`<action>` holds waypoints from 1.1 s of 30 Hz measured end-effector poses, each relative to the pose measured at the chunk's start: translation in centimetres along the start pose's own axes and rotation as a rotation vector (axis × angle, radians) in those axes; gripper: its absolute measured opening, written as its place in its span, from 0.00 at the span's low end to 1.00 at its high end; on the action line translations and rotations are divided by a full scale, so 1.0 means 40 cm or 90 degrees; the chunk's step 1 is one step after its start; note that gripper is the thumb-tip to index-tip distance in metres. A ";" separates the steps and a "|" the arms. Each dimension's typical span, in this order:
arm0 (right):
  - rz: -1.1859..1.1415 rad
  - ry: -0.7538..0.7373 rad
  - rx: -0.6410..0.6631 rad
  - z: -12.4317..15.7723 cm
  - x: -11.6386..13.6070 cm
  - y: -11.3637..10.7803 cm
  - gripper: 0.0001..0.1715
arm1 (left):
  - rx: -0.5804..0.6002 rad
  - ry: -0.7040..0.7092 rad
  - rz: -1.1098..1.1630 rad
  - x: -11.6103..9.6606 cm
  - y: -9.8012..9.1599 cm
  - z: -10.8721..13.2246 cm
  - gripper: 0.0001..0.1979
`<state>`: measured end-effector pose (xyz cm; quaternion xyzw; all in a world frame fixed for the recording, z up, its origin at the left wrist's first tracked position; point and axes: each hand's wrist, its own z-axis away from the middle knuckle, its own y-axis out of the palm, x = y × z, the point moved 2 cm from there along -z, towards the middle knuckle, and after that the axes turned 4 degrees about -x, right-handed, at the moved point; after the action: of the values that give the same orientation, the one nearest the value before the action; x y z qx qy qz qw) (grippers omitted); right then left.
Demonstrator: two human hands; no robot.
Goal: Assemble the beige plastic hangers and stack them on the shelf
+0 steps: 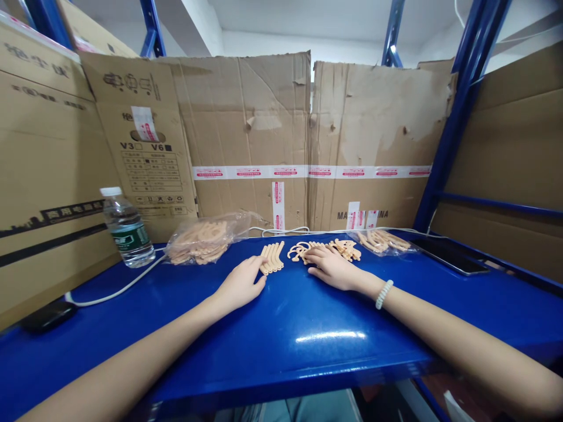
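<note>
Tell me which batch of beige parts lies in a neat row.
The curved strips by the left hand, laid side by side; the others are jumbled piles or bagged.

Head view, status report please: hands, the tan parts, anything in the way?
Left hand open, fingertips at the neat row of curved parts. Right hand open, fingers on the loose pile. Bag, bottle and cable lie off left, apart.
</note>
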<state>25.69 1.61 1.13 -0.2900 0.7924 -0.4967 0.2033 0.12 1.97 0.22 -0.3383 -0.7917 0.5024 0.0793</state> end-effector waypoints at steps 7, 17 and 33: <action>-0.038 0.044 -0.071 -0.010 -0.011 -0.009 0.15 | 0.005 0.009 0.010 -0.002 -0.004 -0.003 0.16; -0.028 0.062 -0.063 -0.018 -0.031 -0.018 0.20 | 0.016 0.036 0.030 0.001 -0.016 -0.007 0.06; -0.002 0.016 0.062 -0.028 -0.017 0.016 0.23 | 0.064 0.065 -0.004 -0.008 -0.027 -0.009 0.06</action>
<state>25.36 3.04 1.04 -0.2745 0.7693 -0.5387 0.2065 0.03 1.75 1.40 -0.3564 -0.7615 0.5234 0.1384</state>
